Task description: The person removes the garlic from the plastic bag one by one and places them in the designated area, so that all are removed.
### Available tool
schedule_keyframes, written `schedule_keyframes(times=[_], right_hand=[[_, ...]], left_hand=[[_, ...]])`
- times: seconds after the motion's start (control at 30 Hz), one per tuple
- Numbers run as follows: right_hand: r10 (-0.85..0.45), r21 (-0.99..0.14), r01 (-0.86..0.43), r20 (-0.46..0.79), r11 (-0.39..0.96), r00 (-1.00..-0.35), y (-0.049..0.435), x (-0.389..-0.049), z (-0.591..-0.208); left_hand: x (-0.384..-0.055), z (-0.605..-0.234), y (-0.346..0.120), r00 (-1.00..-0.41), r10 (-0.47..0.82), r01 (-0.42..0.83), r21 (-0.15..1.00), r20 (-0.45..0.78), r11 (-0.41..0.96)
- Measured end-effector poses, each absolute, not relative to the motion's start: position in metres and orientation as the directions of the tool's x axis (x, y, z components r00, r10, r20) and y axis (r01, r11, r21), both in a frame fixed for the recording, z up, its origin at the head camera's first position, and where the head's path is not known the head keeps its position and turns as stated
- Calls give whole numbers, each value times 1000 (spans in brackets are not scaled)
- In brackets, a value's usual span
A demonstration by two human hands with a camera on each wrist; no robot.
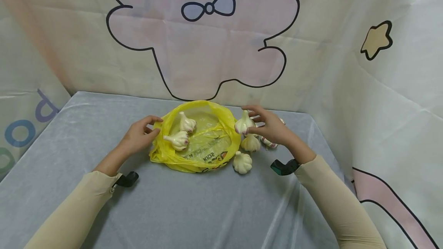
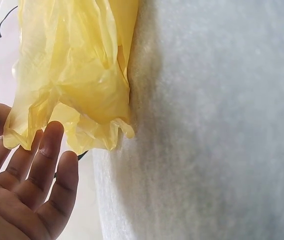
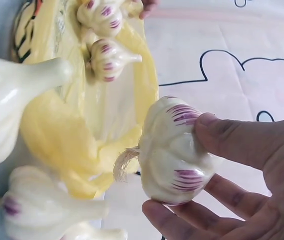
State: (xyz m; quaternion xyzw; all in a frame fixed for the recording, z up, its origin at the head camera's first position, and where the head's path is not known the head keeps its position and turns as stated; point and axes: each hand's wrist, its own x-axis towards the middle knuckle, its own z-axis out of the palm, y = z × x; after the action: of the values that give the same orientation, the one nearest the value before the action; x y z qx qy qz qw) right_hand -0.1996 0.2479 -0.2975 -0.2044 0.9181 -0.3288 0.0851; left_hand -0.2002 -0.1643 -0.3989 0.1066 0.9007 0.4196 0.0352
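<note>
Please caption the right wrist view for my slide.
Fingers hold a garlic bulb near a yellow bag containing two others.

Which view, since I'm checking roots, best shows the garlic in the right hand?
The right wrist view: the garlic is close up, its roots and purple streaks visible. The head view shows it smaller, in the right hand near the bag; the left wrist view doesn't show it.

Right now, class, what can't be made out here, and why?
Head: garlic bulbs behind the right hand, which partly covers them; count uncertain.
Head: small print on the yellow bag, blurred among creases.
Left wrist: the bag's inside, hidden by its wall.
Right wrist: most of the left hand, cut off by the top edge.
</note>
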Motion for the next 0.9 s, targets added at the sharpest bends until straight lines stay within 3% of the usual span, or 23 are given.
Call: schedule_keyframes(times=[0.5, 0.9], right_hand=[[-353, -641, -259, -19, 723, -936, 296, -166, -320], [-355, -596, -282, -5, 752, -935, 317, -150, -340]], left_hand=[[-202, -402, -164, -977, 214, 154, 757, 19, 635], [-202, -402, -164, -975, 219, 165, 754, 29, 636]])
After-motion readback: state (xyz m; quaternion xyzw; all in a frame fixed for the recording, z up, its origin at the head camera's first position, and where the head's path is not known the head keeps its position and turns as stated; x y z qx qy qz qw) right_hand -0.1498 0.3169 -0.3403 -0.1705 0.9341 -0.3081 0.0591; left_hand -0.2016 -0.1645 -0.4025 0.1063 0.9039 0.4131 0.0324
